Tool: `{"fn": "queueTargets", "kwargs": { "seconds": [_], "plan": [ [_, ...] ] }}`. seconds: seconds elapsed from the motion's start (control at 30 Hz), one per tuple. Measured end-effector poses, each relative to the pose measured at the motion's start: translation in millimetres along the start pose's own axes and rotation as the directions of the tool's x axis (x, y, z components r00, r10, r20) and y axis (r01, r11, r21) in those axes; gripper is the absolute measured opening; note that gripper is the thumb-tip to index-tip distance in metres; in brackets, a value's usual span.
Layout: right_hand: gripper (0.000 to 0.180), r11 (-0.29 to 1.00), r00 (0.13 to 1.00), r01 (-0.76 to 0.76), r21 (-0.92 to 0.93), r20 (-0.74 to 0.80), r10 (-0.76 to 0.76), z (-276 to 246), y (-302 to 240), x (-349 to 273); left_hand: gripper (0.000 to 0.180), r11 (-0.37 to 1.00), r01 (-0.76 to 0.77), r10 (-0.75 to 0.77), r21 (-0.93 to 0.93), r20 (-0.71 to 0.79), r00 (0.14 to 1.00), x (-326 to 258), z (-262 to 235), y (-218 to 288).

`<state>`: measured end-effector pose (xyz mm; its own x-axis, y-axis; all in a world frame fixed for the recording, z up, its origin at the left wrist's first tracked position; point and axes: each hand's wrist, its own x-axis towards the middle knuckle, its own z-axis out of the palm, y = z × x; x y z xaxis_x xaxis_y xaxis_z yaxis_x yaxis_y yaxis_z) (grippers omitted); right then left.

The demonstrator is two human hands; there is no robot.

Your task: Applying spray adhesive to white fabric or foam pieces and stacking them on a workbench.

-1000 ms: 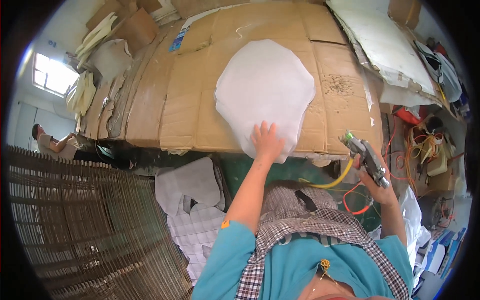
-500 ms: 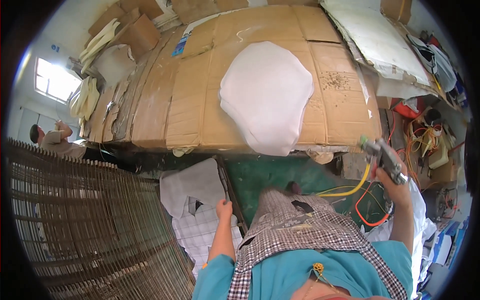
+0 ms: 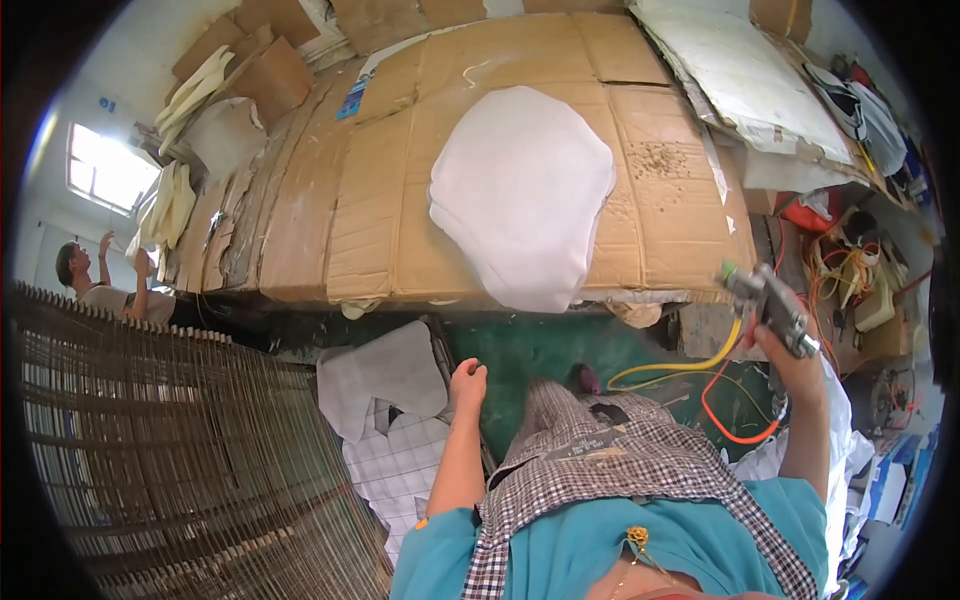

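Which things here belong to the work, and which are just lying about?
Apparently in use:
handheld spray gun
yellow hose
pale rounded piece
cardboard-covered table

Seemingly just lying about:
cream pieces, left
tangled cords, right
blue-and-white packages, right

We find the spray gun [image 3: 775, 310] softened by blur, and it covers part of the right hand [image 3: 792, 364] gripping it. The left hand [image 3: 467, 385] curls inward, so we cannot tell whether its fingers hold anything. We get just the tip of one shoe [image 3: 587, 379] past the checked apron [image 3: 575, 470], whose print is too small for us to read. The slatted rack [image 3: 180, 430], cut off at lower left, partly hides a co-worker [image 3: 108, 297].
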<state>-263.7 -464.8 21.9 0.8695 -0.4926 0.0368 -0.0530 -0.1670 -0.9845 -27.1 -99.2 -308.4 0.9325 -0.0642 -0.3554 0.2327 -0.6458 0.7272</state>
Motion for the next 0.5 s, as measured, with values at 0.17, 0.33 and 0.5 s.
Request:
{"fn": "queueTargets", "kwargs": {
  "seconds": [0.17, 0.33, 0.5],
  "plan": [
    [0.059, 0.998, 0.994, -0.035, 0.052, 0.103, 0.030, 12.7, 8.7, 0.6, 0.035, 0.998, -0.066, 0.067, -0.009, 0.026, 0.997, 14.5, 6.9, 21.9],
    [0.045, 0.999, 0.994, 0.027, 0.033, -0.106, -0.024, 18.3, 8.6, 22.3, 0.033, 0.993, -0.103, 0.105, -0.051, 0.035, 0.994, 27.5, 22.0, 47.4],
    [0.054, 0.999, 0.999, 0.029, 0.025, -0.018, -0.029, 7.3, 4.1, 11.6, 0.033, 0.984, -0.123, 0.130, -0.126, 0.049, 0.990, 40.2, 35.6, 69.4]
  ]
}}
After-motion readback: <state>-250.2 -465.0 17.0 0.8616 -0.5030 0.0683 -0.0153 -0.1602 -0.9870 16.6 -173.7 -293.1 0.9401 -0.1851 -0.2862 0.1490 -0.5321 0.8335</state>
